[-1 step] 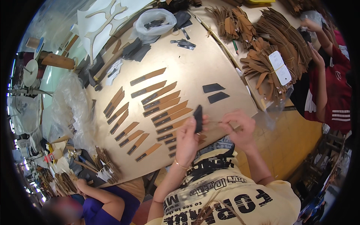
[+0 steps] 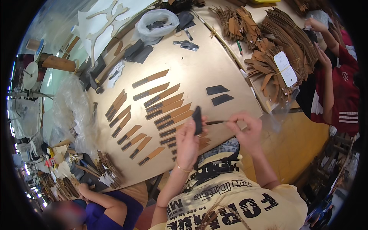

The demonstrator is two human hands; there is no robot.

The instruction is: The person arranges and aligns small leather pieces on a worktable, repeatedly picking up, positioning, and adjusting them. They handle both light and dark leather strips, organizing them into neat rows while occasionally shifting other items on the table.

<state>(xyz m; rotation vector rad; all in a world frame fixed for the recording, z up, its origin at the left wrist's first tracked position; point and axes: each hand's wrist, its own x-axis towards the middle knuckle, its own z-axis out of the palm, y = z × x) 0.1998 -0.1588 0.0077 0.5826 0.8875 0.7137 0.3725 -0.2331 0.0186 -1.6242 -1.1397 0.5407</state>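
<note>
My left hand (image 2: 188, 143) is closed round a black angled piece (image 2: 197, 120), perhaps a small stack, held upright above the table's near edge. To its right, my right hand (image 2: 246, 128) pinches the end of a thin dark strip (image 2: 216, 122) that reaches toward the left hand; whether its far end touches the black piece is hard to tell. Rows of brown strips (image 2: 173, 103) with dark patches at one end lie left of my hands, some partly hidden behind the left hand. Two flat black pieces (image 2: 222, 99) lie just beyond them.
A clear plastic bag (image 2: 157, 25) holding dark bits stands at the far side, near black scraps (image 2: 140, 51). Brown bundles (image 2: 289, 34) fill the right table, where a person in red (image 2: 337, 92) works. Another person in purple (image 2: 111, 207) sits at the lower left.
My left hand and the black piece have moved slightly left and down, away from the right hand. More of the dark strip now shows between my hands.
</note>
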